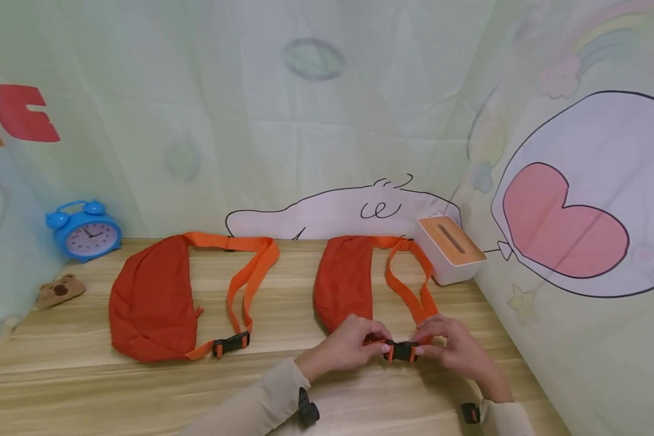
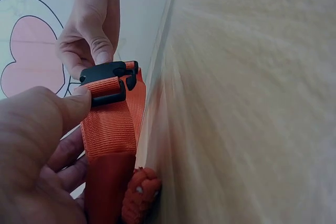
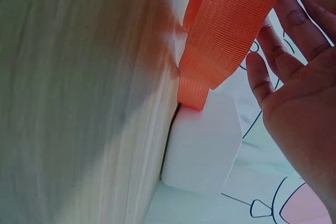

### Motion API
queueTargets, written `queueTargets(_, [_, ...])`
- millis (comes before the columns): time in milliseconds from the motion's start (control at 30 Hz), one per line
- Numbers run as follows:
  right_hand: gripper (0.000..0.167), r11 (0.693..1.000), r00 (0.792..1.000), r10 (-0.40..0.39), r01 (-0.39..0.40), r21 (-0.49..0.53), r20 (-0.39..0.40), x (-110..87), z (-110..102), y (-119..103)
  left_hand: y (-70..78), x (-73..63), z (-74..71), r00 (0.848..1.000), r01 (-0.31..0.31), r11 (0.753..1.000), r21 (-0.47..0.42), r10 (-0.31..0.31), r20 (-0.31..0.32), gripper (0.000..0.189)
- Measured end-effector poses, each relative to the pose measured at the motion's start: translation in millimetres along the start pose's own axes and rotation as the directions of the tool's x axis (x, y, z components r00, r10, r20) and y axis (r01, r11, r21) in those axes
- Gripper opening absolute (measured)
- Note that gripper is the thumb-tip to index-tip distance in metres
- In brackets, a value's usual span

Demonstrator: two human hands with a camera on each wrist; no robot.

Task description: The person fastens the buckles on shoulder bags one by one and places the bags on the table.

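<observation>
A red-orange fabric waist bag (image 1: 343,281) lies on the pale wood-grain table (image 1: 272,393), its rounded body soft and lightly creased, one long edge nearly straight and facing right. From its far end runs a flat, bright orange webbing strap (image 1: 410,297), which bends into a narrow loop beside a white box with a wood-coloured, slotted lid (image 1: 451,249) and comes back toward the person.

At the bag's near end is a black plastic side-release buckle (image 1: 401,351), its two halves apparently joined, with orange webbing threaded through both ends. The left hand (image 1: 349,345) pinches the buckle's left end between thumb and fingers; the right hand (image 1: 458,351) pinches its right end. Seen from the left wrist, the webbing is closely ribbed and runs from the buckle into darker red cloth.

To the left, well apart, lies a similar red-orange bag with a buckled orange strap (image 1: 152,303), near a blue twin-bell alarm clock (image 1: 89,236).
</observation>
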State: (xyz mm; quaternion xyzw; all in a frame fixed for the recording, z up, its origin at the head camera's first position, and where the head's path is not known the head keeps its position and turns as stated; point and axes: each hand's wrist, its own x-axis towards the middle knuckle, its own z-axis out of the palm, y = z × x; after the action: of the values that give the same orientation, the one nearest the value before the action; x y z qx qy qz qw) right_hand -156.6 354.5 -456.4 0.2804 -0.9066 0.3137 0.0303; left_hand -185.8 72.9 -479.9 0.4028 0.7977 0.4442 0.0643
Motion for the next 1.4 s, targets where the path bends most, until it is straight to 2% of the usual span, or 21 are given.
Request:
queueTargets(133, [0.016,1.000,1.000,0.020,-0.020,-0.007,0.010,2.6,3,-2,-0.2,0.4,0.9,1.000,-0.009,1.000,-0.003,0.009,0.000,0.011])
queueTargets(333, [0.019,1.000,1.000,0.007,-0.007,-0.012,-0.003,4.3,5,-2,-1.8,-0.2,1.5,1.000,-0.010,1.000,0.009,0.010,0.001,0.011])
queueTargets(800, [0.023,0.999,0.997,-0.039,0.039,0.004,-0.073,-6.4,-7,2,-4.3,-0.5,1.3,1.000,-0.003,1.000,0.002,0.003,0.003,0.012])
queueTargets(1167, [0.022,1.000,0.998,-0.018,0.018,-0.011,-0.059,-9.8,-14,1,-5.2,0.0,2.3,1.000,-0.006,1.000,0.013,0.006,0.009,0.012])
queueTargets(1400, [0.018,0.999,0.999,0.035,-0.035,0.037,-0.011,-10.9,-17,-2,-3.6,-0.5,1.8,1.000,-0.008,1.000,0.011,0.008,0.000,0.011])
